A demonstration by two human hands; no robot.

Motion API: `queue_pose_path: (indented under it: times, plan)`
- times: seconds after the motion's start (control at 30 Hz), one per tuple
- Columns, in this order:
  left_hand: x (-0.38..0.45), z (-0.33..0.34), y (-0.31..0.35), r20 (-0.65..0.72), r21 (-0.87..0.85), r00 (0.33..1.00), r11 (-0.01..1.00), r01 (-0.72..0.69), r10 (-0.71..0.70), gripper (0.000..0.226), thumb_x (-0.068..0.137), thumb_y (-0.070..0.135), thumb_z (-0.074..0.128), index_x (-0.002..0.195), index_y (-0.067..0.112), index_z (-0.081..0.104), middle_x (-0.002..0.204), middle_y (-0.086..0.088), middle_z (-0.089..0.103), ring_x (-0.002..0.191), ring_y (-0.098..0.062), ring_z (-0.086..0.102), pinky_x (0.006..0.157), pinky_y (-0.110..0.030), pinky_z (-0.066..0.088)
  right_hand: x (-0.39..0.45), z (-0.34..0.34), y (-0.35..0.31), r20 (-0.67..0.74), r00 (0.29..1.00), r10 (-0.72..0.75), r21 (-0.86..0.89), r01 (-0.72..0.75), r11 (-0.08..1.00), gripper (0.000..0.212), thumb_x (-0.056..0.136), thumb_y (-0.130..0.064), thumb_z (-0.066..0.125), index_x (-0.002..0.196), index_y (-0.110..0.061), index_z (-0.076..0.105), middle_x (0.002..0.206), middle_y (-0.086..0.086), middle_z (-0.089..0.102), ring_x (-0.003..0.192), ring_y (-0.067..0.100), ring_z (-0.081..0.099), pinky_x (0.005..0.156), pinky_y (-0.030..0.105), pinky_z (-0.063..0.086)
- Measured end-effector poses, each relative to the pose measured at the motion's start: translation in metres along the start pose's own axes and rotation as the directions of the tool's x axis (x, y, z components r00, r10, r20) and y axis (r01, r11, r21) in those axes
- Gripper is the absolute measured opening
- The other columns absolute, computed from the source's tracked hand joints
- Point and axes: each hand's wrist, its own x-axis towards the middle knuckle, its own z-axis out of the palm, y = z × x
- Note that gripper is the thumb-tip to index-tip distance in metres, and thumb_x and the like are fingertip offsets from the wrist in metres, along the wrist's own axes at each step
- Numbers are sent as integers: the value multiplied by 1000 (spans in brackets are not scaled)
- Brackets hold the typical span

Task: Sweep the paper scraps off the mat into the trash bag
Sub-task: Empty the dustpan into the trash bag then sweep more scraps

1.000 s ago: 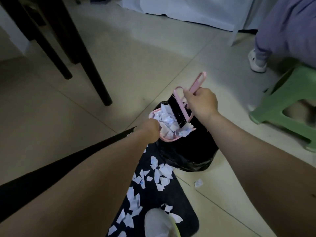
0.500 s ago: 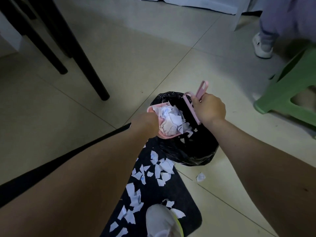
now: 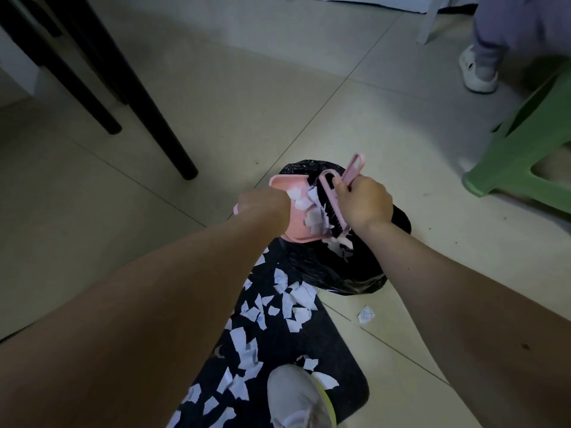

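Head view: the left hand point(image 3: 262, 208) grips the pink dustpan point(image 3: 289, 222) from behind; its fingers curl out of sight round the pan's near edge, so the handle is hidden. The pan tilts over the black bag point(image 3: 346, 273), which stands at 12 o'clock of the mat point(image 3: 336, 347), touching its far end. The right hand point(image 3: 364, 203) closes round the pink brush point(image 3: 332, 205); the fingers wrap the handle and face away, so how they lie against one another cannot be told. The looped handle end sticks out past the hand toward 1 o'clock. The black bristles lie against the scraps in the pan, which look blurred; some hang at the pan's lip above the bag mouth.

More scraps point(image 3: 296, 304) lie strewn over the mat, toward 6 o'clock of the bag. One scrap point(image 3: 366, 315) lies on the tile at the mat's 3 o'clock. A grey shoe point(image 3: 296, 400) stands on the mat, cut off by the bottom edge. A green stool point(image 3: 525, 156) at 2 o'clock and black legs point(image 3: 160, 131) at 10 o'clock are each cut off. Another person's shoe point(image 3: 477, 72) shows at 1 o'clock.
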Motion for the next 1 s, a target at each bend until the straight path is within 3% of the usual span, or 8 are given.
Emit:
queue_pose_path:
  times: [0.1,0.2,0.3,0.4,0.67,0.87,1.0]
  plan:
    - [-3,-5,1,-10,47,1000,999,-1,1,23,83,1,54,102,12,58,75,-4,41,90,-29,55,70,-33,40,0,-2,11,-36,998,56,-7,-56,998,47,97,-50,37,74,-12,52,74,7,54,72,29,51,64,30,34]
    - [-8,-10,3,-84,215,993,975,-59,79,24,79,0,54,98,14,60,73,-1,41,87,-27,52,72,-32,36,0,-4,16,-65,991,118,26,-116,993,46,97,-48,36,76,-11,54,75,8,56,73,30,52,64,31,36]
    - [-12,-13,7,-191,441,955,889,-125,229,31,82,4,53,110,14,62,101,-5,58,104,-27,53,75,-34,34,1,-5,14,-63,984,166,97,-160,982,44,96,-46,37,79,-11,58,78,9,60,76,32,56,66,32,41]
    - [-15,-15,7,-270,522,901,838,-161,341,30,86,2,50,111,12,63,115,-9,60,106,-28,53,82,-34,39,1,-4,9,-51,978,204,150,-195,969,41,96,-41,38,79,-9,58,76,7,59,72,30,55,63,30,38]
    - [-19,-17,0,-390,532,813,826,-185,433,35,87,6,45,119,11,60,131,-9,54,112,-30,50,85,-37,39,-1,0,9,98,952,291,168,-304,938,31,96,-35,39,83,-13,56,80,5,58,74,27,53,67,28,37]
    - [-21,-12,-7,-461,374,846,923,-88,268,34,85,6,50,117,12,58,123,-6,57,110,-29,50,84,-37,39,-4,0,17,99,934,344,231,-358,905,33,97,-32,38,86,-12,61,80,4,64,69,24,56,63,27,38]
    - [-22,-5,-4,-392,385,871,913,-137,296,36,83,4,54,117,14,58,127,-3,57,111,-28,51,85,-35,40,-4,2,12,122,948,293,229,-314,921,39,94,-36,40,90,-9,69,88,5,69,76,27,59,66,29,41]
